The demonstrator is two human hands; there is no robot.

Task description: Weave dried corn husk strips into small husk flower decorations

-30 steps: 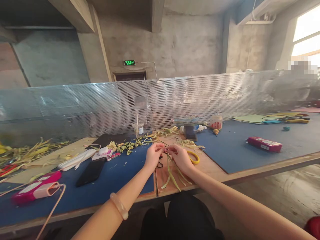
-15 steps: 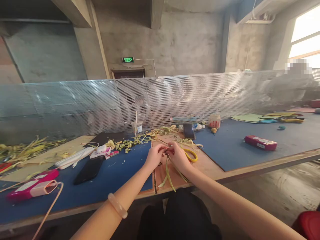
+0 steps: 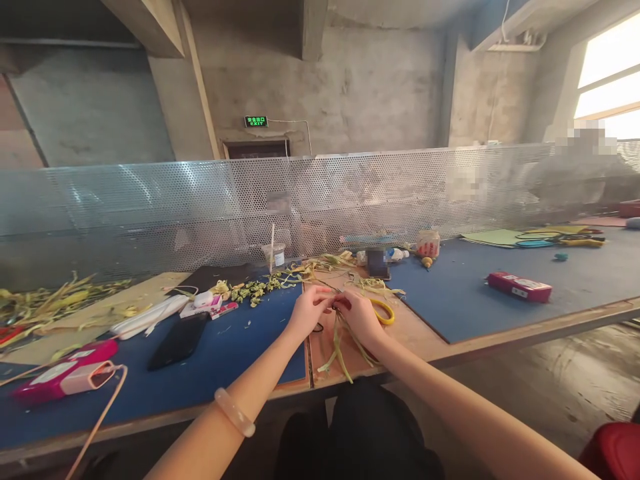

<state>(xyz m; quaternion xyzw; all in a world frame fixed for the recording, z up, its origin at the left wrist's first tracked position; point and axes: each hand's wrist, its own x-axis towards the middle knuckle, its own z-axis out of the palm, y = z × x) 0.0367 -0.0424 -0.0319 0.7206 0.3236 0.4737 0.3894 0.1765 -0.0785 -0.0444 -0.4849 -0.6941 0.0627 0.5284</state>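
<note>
Both hands meet over the light wooden board [image 3: 370, 340] at the bench's middle. My left hand [image 3: 311, 312] pinches the upper end of a bundle of green-yellow strips [image 3: 337, 348]. Against it, my right hand [image 3: 356, 313] has its fingers closed on the same end. The strips hang down below the fingers toward the bench's front edge. Beside my right hand lies the yellow handle of a tool [image 3: 384, 312]. The exact spot gripped is small and partly hidden by the fingertips.
Left are a black phone [image 3: 179, 340], a white case [image 3: 149, 317], a magenta box [image 3: 67, 373] and green curled pieces [image 3: 255, 288]. Behind stand a cup [image 3: 274, 257], a small screen [image 3: 379, 263] and a jar [image 3: 429, 244]. Another magenta box [image 3: 519, 287] lies right, before a perforated metal screen [image 3: 400, 187].
The fingers have shifted slightly at the top of the bundle, both hands staying together. The view has moved a little; the bench items lie as before.
</note>
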